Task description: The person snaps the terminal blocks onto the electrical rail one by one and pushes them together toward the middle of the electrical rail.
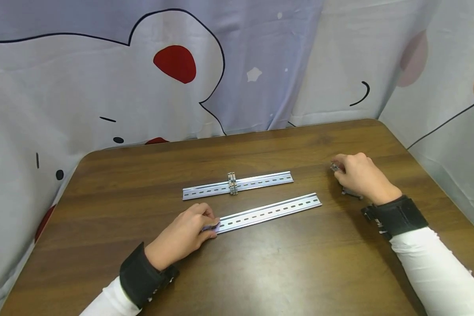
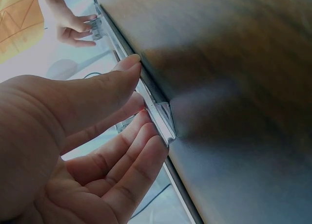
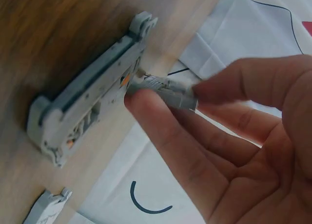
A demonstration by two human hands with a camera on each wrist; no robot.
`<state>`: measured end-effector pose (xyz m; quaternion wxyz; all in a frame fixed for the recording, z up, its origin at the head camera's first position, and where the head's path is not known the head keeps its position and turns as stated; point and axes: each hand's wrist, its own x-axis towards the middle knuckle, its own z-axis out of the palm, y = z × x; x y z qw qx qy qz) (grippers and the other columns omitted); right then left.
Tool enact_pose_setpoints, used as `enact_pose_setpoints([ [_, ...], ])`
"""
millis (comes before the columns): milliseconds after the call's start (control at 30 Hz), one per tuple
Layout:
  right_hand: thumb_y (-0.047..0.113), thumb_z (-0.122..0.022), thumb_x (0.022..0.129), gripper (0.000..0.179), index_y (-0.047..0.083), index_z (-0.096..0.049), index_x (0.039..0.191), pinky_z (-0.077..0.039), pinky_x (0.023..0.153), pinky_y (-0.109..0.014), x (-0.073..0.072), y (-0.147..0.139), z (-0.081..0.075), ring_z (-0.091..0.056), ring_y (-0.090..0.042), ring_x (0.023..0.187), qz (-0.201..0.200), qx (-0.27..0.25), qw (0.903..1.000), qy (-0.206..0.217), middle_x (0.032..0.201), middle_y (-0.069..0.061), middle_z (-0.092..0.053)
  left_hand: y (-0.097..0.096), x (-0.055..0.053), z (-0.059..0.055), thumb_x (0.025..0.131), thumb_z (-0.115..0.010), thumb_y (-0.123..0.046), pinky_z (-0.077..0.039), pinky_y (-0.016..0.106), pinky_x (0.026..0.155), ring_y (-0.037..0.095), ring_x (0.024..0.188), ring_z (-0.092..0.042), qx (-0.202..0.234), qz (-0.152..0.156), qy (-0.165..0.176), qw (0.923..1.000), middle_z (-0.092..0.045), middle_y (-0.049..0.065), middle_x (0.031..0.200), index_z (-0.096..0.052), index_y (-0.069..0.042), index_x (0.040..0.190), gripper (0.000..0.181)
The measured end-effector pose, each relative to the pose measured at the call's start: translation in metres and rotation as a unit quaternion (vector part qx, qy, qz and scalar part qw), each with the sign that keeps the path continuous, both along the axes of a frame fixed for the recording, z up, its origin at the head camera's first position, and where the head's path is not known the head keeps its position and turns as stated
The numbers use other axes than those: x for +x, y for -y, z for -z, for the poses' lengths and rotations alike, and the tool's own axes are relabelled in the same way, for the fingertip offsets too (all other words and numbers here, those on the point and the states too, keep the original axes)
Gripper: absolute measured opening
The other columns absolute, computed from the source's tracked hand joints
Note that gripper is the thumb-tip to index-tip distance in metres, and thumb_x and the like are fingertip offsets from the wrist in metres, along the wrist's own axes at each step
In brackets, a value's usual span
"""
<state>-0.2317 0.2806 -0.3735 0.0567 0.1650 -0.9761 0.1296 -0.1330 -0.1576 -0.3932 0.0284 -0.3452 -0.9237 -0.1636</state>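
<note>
My left hand (image 1: 183, 235) pinches the left end of the nearer metal DIN rail (image 1: 268, 213), thumb on one edge and fingertips on the other. That slotted rail lies slanted across the table. Behind it lies a second DIN rail (image 1: 205, 191), with narrow terminal blocks (image 1: 232, 183) seated near its middle. At the right, my right hand (image 1: 365, 175) holds a small grey terminal block (image 3: 165, 92) between thumb and fingers. Close behind that block, in the right wrist view, a larger-looking grey terminal block (image 3: 92, 97) with orange spots lies on the table.
Another grey piece (image 3: 46, 207) shows at the lower left of the right wrist view. The brown wooden table (image 1: 260, 272) has rounded far corners. A printed curtain (image 1: 260, 66) hangs along its back and sides.
</note>
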Motion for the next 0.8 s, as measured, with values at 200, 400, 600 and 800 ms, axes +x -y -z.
enact_pose_setpoints([
  [200,-0.003,-0.056,0.081,0.039,-0.003,-0.065,0.119,-0.033,0.046,-0.030,0.000,0.000,-0.002,-0.043,-0.015,0.052,0.007,-0.001,0.9998,0.020,0.073,-0.008,-0.058,0.000,0.000,0.000,0.080,-0.081,-0.019,-0.048,0.028,0.072,0.014,0.087,-0.054,0.000,0.001,-0.005,1.0000,-0.058,-0.001,0.094,-0.075,-0.006,0.110,0.033],
  [400,-0.001,-0.061,0.079,0.036,-0.003,-0.066,0.115,-0.045,0.053,-0.034,0.001,-0.001,-0.005,-0.056,-0.019,0.062,0.007,-0.007,0.9993,0.037,0.088,-0.016,-0.068,0.000,0.000,0.000,0.080,-0.081,-0.018,-0.049,0.029,0.072,0.014,0.087,-0.055,0.002,0.001,-0.006,1.0000,-0.058,-0.001,0.094,-0.075,-0.006,0.109,0.032],
  [600,0.002,-0.072,0.078,0.030,0.004,-0.069,0.107,-0.045,0.055,-0.036,0.005,0.000,-0.008,-0.059,-0.018,0.065,0.007,-0.009,0.9992,0.039,0.081,-0.007,-0.067,0.000,0.000,0.000,0.081,-0.081,-0.018,-0.049,0.029,0.073,0.015,0.088,-0.055,0.004,0.004,-0.005,1.0000,-0.058,-0.001,0.094,-0.075,-0.005,0.108,0.031],
  [800,0.001,-0.076,0.074,0.026,0.002,-0.069,0.099,-0.043,0.057,-0.034,0.006,0.006,-0.013,-0.055,-0.016,0.063,-0.002,-0.031,0.9980,0.054,0.072,-0.001,-0.061,0.000,0.000,-0.001,0.080,-0.081,-0.019,-0.049,0.029,0.073,0.014,0.087,-0.054,0.002,-0.001,-0.004,1.0000,-0.058,-0.001,0.094,-0.075,-0.006,0.109,0.032],
])
